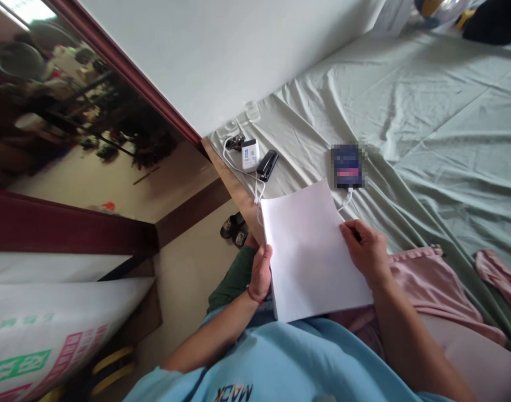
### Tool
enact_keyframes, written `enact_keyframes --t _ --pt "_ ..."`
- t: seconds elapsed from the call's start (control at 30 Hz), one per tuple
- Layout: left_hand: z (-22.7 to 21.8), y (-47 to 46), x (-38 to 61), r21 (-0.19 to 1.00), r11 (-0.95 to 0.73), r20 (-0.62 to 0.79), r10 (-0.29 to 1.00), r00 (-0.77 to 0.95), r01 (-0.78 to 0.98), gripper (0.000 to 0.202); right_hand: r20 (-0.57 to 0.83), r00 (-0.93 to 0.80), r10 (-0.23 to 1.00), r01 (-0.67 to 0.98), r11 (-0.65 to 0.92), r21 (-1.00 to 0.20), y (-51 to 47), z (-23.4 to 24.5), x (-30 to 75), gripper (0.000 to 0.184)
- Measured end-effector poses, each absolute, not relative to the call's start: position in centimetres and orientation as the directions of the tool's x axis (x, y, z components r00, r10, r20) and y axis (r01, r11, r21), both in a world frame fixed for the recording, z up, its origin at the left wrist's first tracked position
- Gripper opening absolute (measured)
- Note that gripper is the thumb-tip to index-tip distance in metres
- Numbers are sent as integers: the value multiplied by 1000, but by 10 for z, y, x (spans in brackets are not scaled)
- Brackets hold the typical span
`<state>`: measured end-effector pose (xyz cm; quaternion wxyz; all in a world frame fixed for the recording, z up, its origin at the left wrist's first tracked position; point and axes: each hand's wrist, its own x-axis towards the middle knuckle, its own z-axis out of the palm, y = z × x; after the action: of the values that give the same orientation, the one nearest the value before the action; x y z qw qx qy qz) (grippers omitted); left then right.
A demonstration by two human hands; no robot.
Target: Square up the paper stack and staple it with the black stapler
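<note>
Paper [312,251] lies lengthwise away from body, between both hands.

The phone [347,165] face is blurred out; the sheet [312,251] hides part of its cable [346,200].

Both hands [261,273] [366,251] gripping paper [312,251] (blank), bed [427,111]

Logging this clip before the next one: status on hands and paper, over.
Left hand grips the white paper at its left edge. Right hand rests on its right edge, holding a dark pen-like item, hard to tell. Stapler and charger beyond, clear of the paper.
</note>
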<state>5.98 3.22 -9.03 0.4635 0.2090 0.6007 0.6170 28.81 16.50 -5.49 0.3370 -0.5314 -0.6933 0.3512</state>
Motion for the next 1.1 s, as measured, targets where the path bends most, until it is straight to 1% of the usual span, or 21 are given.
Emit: enact_keyframes --t 0.13,0.2,0.27,0.3,0.33,0.37,0.43,0.47,0.53,0.57,0.63,0.73,0.87,0.97,1.03,1.1 --pt "-77 31 61 863 165 -379 836 -397 -478 47 62 -253 966 496 184 -849 164 -55 287 27" --pt "-69 31 60 830 154 -411 818 -402 -535 46 59 -256 965 492 182 -851 166 -57 287 25" --pt "-61 31 58 820 124 -415 802 -430 -559 44 86 -221 971 474 184 -861 168 -59 286 24" --pt "-57 31 57 819 111 -412 796 -443 -564 44 96 -198 976 447 177 -877 169 -59 286 26" --pt "-53 31 56 820 98 -407 792 -454 -565 43 87 -187 978 397 156 -904 169 -58 286 32" --pt "-50 32 56 820 89 -403 791 -461 -565 43 52 -198 979 320 115 -940 169 -57 286 41" --pt "-46 31 55 815 95 -408 795 -449 -572 43 -95 -303 948 125 -60 -990 167 -51 287 55" --pt "-45 30 55 807 111 -417 802 -427 -580 43 -183 -377 908 45 -180 -983 165 -48 289 57" --pt "-47 28 54 781 173 -450 822 -349 -600 43 -335 -490 805 -31 -400 -916 161 -42 291 51" --pt "-48 27 53 767 214 -469 831 -300 -606 42 -391 -517 761 -36 -476 -879 159 -40 292 47" --pt "-50 27 49 745 281 -492 845 -212 -605 41 -456 -538 709 -26 -554 -832 156 -37 293 43" --pt "-51 36 43 753 298 -474 864 -170 -587 43 -472 -544 694 -10 -568 -823 155 -37 290 44" --pt "-44 58 40 841 237 -414 860 -297 -487 41 -457 -566 686 13 -547 -837 154 -39 287 47" --pt "-39 68 41 862 198 -404 825 -396 -466 43 -463 -597 655 26 -561 -827 155 -39 289 48" --pt "-36 71 38 858 169 -397 817 -418 -485 47 -485 -605 632 24 -595 -804 156 -39 291 47" --pt "-33 74 33 854 173 -394 832 -390 -491 55 -520 -606 601 36 -633 -774 157 -39 292 46"
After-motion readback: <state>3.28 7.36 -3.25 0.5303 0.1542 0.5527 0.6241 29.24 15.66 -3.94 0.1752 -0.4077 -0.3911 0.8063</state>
